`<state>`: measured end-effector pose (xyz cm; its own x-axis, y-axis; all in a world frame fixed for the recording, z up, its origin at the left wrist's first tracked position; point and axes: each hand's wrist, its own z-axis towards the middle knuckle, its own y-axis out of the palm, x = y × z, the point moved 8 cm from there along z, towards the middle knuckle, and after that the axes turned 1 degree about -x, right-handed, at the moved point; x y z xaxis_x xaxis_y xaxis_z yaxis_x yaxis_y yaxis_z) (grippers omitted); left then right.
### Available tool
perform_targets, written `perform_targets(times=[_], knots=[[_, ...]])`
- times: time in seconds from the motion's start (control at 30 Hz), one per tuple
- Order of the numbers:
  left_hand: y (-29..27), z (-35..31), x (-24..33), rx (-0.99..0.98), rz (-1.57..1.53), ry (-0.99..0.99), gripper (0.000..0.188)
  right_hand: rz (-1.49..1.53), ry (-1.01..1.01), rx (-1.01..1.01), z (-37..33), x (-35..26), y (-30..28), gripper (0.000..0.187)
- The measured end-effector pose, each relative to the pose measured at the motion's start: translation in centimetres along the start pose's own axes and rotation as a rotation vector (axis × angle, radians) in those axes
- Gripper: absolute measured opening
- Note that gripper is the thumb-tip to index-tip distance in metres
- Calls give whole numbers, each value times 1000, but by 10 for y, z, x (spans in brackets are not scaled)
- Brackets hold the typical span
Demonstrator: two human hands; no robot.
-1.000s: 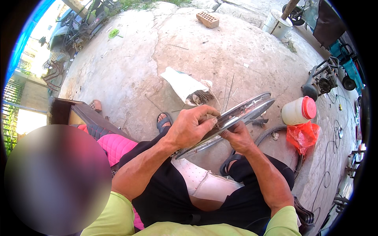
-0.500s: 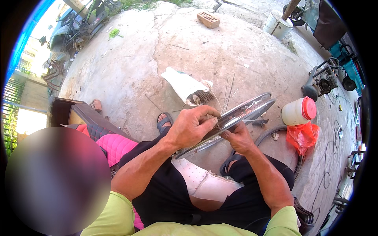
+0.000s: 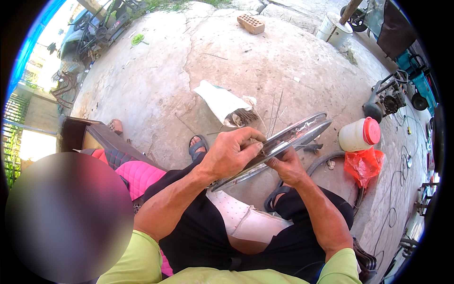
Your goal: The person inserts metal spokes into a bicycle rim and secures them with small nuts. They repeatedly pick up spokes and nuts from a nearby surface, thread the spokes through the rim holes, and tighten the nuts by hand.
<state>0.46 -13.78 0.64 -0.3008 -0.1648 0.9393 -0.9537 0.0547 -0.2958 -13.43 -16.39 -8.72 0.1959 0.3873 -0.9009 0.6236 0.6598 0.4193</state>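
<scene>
A metal wheel rim (image 3: pixel 294 131) is held tilted above my lap, seen nearly edge-on. My right hand (image 3: pixel 289 166) grips it from below, thumb against the near edge and fingers partly hidden behind the metal. At the rim's channel, the thumb and forefinger of my left hand (image 3: pixel 232 154) are pinched together; whatever small piece is between them cannot be made out. Just beyond the rim, a white sack (image 3: pixel 218 102) lies on the ground with a bundle of thin brown metal rods (image 3: pixel 240 117) showing at its mouth. Some loose thin rods (image 3: pixel 275 111) lie beside it.
To the right are a whitish jug with a red lid (image 3: pixel 357 134), a red plastic bag (image 3: pixel 363 165) and a black tyre (image 3: pixel 326 160). A dark wooden box (image 3: pixel 106 142) stands at left. Farther off are a brick (image 3: pixel 250 24), a white bucket (image 3: pixel 334 29) and a compressor-like machine (image 3: pixel 388 97).
Almost nothing differs. The fingers of my left hand have shifted very slightly at the rim, while my right hand keeps its grip.
</scene>
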Motion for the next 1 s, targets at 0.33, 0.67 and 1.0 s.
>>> perform_targets(times=[0.33,0.67,1.0], knots=[[-1,1,-1,13,14,7,19,-17,-31,-7,1,2,2,25],[-1,0,2,1,25,-6,19,-47,7,26,-1,9,-11,27],[0,2,-1,37,15,-12,20,-48,13,45,0,1,0,24]])
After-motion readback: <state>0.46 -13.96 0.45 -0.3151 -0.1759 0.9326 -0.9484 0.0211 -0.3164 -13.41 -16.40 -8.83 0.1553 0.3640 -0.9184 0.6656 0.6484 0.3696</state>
